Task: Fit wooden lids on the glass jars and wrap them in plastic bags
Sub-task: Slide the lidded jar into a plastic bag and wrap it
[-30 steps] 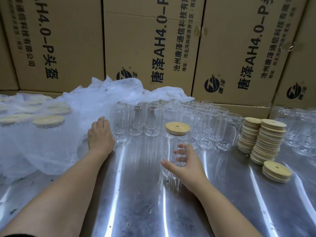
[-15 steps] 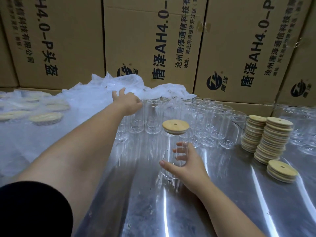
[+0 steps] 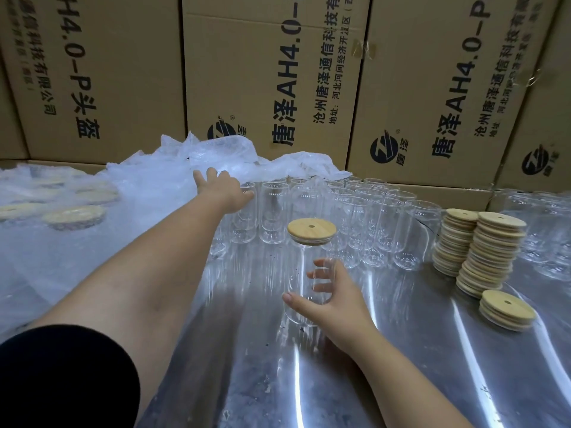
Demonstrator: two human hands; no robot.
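Your right hand (image 3: 335, 299) grips the lidded jar (image 3: 304, 267) on the surface (image 3: 401, 366) so it won't tip. Your left hand (image 3: 221, 189), fingers wide, is over the plastic bags (image 3: 148, 183) at eleven o'clock, probably to grab one.

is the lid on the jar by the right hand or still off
On: the wooden lid sits flat across the mouth of the upright glass jar, whose lower part the right hand holds.

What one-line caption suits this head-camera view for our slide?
Right hand grips a lidded glass jar on the metal table while the left hand reaches toward the plastic bags.
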